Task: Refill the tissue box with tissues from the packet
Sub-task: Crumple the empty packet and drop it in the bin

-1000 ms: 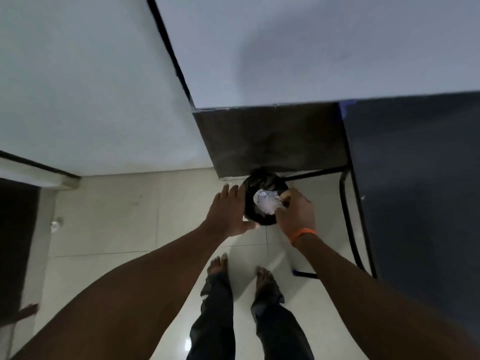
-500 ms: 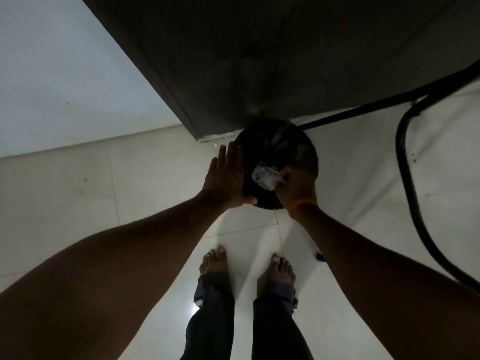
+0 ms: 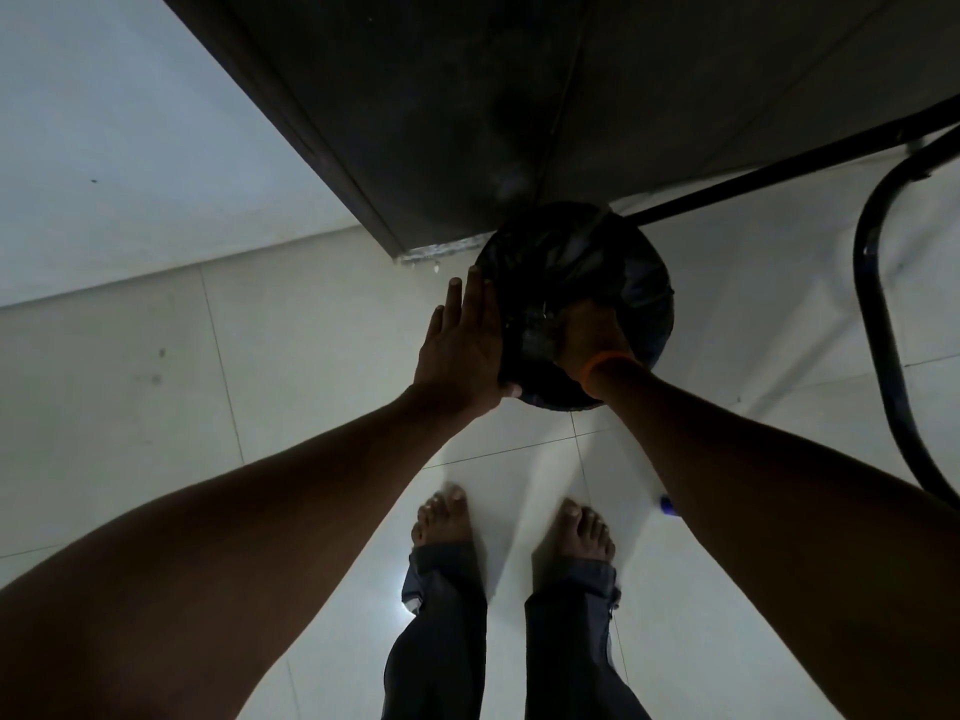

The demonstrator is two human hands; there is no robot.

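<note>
A round bin lined with a black bag (image 3: 618, 257) stands on the tiled floor against a dark panel. My left hand (image 3: 462, 345) lies flat against the bin's left side, fingers stretched out and thumb at the front rim. My right hand (image 3: 584, 330), with an orange band at the wrist, reaches down inside the bin and presses on a crumpled clear plastic packet (image 3: 535, 337), which shows only dimly beside it. Its fingers are hidden in the bag. No tissue box is in view.
A dark panel (image 3: 467, 96) rises behind the bin, with a white wall to its left. A black metal tube frame (image 3: 878, 304) curves along the right. A small blue object (image 3: 668, 506) lies on the floor near my bare feet (image 3: 447, 522).
The view has closed in on the bin. My right hand has pushed the plastic packet from the rim down into the black bag. My left hand stays on the bin's side.
</note>
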